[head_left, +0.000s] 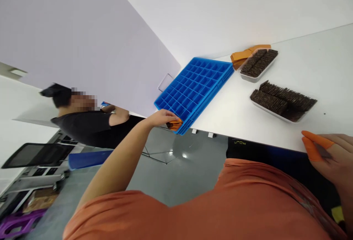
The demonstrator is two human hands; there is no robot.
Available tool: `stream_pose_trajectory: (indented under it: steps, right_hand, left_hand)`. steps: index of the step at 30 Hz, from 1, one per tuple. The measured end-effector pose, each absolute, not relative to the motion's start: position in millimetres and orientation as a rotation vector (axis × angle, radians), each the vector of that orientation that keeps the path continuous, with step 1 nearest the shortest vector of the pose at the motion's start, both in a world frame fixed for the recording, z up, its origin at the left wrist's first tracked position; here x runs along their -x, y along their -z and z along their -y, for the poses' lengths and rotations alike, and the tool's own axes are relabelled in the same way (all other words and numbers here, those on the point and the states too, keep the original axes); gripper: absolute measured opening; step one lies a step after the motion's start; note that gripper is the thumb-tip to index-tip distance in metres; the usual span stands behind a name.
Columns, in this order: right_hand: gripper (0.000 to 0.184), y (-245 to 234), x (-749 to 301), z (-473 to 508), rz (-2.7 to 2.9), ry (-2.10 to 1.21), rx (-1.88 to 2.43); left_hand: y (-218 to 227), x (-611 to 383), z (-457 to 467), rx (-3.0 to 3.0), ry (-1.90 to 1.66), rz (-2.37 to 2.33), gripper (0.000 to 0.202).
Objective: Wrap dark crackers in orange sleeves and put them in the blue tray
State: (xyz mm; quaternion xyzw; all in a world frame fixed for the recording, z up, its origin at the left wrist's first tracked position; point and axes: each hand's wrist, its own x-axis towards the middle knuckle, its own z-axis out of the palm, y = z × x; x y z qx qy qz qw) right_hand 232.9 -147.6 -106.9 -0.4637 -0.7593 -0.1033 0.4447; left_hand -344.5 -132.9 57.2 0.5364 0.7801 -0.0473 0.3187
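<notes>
Left hand: Twelve o'clock is the top of our view. Our left hand bends its fingers over an orange bundle. The fingertips touch it, but we cannot tell if they pinch it or just press on it.
Orange bundle: It sits at the low corner of the blue tray, near 6 o'clock on that tray. It is at about 4 o'clock from the left hand, right beside it. It looks crinkly, bright orange with dark parts. We cannot tell how deep it goes.
Blue tray: It is full of little square boxes. Its long side runs from 7 o'clock up to 1 o'clock. The left hand is much nearer to it.
Right hand: Our right hand is well apart, near 4 o'clock. Its tips show an orange bit. We cannot tell if we wear it or hold it.
Brown strips: Thin brown strips stand in rows in the front tub, at 10 o'clock from the right hand. More fill the back tub, beside an orange stack.
</notes>
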Motion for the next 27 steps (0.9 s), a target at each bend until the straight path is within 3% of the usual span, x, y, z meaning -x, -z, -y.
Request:
stream_pose_trajectory:
  steps: [3,9,21,27]
  right_hand:
    - [0.021,91.9,-227.6,147.1,1.957,0.439,1.070]
    - [0.023,92.0,-225.5,144.7,1.929,0.475,1.081]
    - [0.027,98.3,-225.6,142.3,1.912,0.537,1.076]
    - [0.024,95.8,-225.3,142.7,1.912,0.515,1.072]
  left_hand:
    - [-57.5,346.7,130.2,-1.441,0.160,-2.044,0.050]
    - [-60.8,327.7,127.5,-1.489,0.194,-2.052,0.051]
    - [-54.3,307.9,130.6,-1.433,-0.133,-1.910,0.049]
    - [-44.9,306.1,136.3,-1.503,-0.150,-1.881,0.068]
